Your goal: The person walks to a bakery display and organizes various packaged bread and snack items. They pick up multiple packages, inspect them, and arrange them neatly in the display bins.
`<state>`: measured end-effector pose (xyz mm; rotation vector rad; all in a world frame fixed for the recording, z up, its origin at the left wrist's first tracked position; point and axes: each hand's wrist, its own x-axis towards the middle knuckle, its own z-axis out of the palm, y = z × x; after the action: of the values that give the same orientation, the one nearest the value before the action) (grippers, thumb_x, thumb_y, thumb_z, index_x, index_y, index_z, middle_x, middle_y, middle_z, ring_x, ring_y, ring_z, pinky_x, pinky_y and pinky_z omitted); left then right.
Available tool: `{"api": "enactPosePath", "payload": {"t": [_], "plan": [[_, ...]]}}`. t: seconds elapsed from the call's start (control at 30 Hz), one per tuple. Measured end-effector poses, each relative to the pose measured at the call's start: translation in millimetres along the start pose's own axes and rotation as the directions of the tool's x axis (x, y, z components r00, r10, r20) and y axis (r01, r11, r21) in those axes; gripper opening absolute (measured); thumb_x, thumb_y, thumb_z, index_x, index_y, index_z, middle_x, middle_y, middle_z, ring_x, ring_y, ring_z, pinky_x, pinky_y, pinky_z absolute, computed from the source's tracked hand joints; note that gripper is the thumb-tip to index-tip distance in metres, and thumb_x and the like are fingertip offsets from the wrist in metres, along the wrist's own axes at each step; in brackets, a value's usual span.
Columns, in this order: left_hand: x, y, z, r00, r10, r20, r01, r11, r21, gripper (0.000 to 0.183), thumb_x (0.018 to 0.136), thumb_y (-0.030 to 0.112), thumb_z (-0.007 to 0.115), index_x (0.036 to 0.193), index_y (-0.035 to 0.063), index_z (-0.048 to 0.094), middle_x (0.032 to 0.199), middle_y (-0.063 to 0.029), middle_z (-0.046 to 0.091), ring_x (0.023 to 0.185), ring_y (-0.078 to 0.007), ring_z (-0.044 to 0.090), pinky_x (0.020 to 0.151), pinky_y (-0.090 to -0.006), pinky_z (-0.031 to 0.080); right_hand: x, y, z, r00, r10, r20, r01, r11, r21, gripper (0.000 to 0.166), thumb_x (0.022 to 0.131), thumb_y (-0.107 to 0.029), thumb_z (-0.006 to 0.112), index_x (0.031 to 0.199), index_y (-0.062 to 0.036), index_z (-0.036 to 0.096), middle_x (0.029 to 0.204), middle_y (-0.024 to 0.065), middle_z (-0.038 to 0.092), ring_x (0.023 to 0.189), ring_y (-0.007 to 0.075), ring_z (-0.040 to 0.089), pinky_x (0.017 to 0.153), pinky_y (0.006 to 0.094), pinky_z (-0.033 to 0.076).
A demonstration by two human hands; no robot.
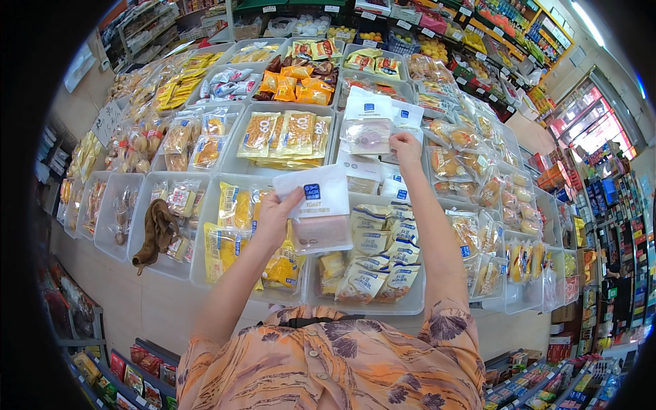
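Observation:
My left hand (pixel 277 212) grips a white packet of toast bread (pixel 320 207) by its left edge, above the near plastic bins. Farther off to the right, my right hand (pixel 406 148) has its fingers closed at the right edge of another white bread packet (pixel 367 123). That packet lies or stands over a bin of similar white packets (pixel 360 171); whether it is lifted clear I cannot tell. Left of this bin are yellow biscuit-like bread packets (pixel 284 134). Below it lie cream-coloured bread bags (pixel 376 256) in a translucent bin.
Translucent bins of packaged bread surround both hands, with yellow cake packets (pixel 225 246) at the near left. A brown cloth (pixel 156 233) hangs over one bin's contents. Fruit shelves (pixel 461 61) stand beyond, and snack racks (pixel 543 382) stand at the lower right.

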<state>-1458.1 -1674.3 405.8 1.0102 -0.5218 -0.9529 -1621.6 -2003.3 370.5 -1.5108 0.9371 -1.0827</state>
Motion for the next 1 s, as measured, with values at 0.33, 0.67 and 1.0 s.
{"api": "enactPosePath", "payload": {"t": [0.33, 0.67, 1.0], "plan": [[58.3, 25.0, 9.7, 0.968, -0.154, 0.196, 0.179, 0.977, -0.117, 0.029, 0.088, 0.02, 0.066, 0.112, 0.0034, 0.06, 0.106, -0.0048, 0.066, 0.096, -0.0149, 0.063, 0.085, -0.03, 0.05, -146.1, -77.8, 13.2, 0.916, -0.324, 0.236, 0.305, 0.945, 0.116, 0.003, 0.085, -0.001, 0.061, 0.088, -0.0008, 0.06, 0.103, 0.0058, 0.063, 0.092, 0.0123, 0.057, 0.08, 0.0242, 0.046], [43.9, 25.2, -7.3, 0.979, -0.086, 0.184, 0.108, 0.988, -0.112, 0.025, 0.089, 0.015, 0.064, 0.111, 0.0035, 0.059, 0.104, -0.0067, 0.066, 0.092, -0.0157, 0.065, 0.08, -0.0305, 0.055, -174.9, -77.2, 11.8, 0.838, -0.401, 0.371, 0.392, 0.914, 0.104, 0.005, 0.083, 0.001, 0.06, 0.088, -0.0003, 0.059, 0.11, 0.0109, 0.062, 0.099, 0.0203, 0.059, 0.087, 0.0295, 0.046], [24.0, 33.5, -24.5, 0.999, 0.024, 0.025, -0.021, 0.991, -0.135, 0.021, 0.089, 0.01, 0.062, 0.11, 0.0044, 0.06, 0.101, -0.005, 0.067, 0.088, -0.0142, 0.066, 0.077, -0.0286, 0.055, -132.6, -80.0, 18.9, 0.867, -0.391, 0.31, 0.397, 0.917, 0.046, 0.009, 0.09, -0.008, 0.058, 0.091, 0.0001, 0.062, 0.104, 0.0083, 0.065, 0.097, 0.0146, 0.059, 0.085, 0.0285, 0.047]]}}
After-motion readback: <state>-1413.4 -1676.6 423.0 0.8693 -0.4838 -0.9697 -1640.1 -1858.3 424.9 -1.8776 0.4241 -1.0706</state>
